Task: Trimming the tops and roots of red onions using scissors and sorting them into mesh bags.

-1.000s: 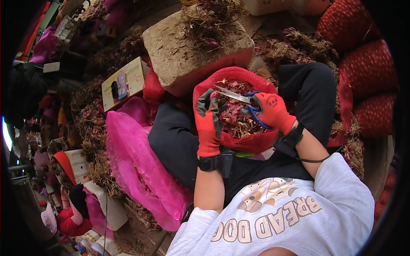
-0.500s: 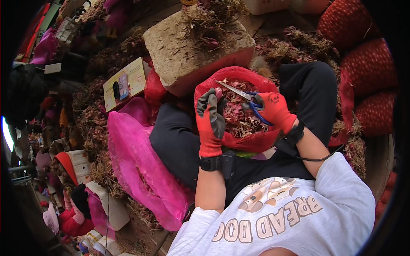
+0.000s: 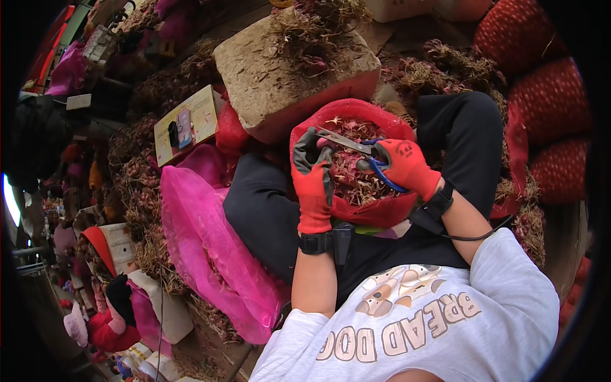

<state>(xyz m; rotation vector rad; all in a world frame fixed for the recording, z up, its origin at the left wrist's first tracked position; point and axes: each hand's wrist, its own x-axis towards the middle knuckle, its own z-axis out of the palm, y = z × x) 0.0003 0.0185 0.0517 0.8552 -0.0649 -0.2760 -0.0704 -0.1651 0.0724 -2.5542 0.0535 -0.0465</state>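
Observation:
My left hand (image 3: 312, 169), in a red glove with dark grey palm and fingers, holds a small pinkish-red shallot (image 3: 324, 143) between thumb and fingers. In my right hand (image 3: 404, 167), gloved alike, is a pair of scissors (image 3: 350, 142) with blue handles. Their blades point left and lie across the top of the shallot, close to my left fingertips. Beneath both hands, a red mesh bag (image 3: 372, 211) sits open between my legs, with reddish bulbs, dry skins and trimmings inside.
Beyond the bag stands a dirt-covered foam block (image 3: 254, 70) topped by a bunch of dried shallots (image 3: 312, 35). A bright pink mesh bag (image 3: 203, 235) lies left of my leg. A phone (image 3: 184, 129) rests on a box (image 3: 167, 145). Full red mesh sacks (image 3: 550, 102) are stacked at right.
The scissors' blades have come down and closer together over the shallot. My left fingers have shifted around it. A pale scrap now shows above the blades.

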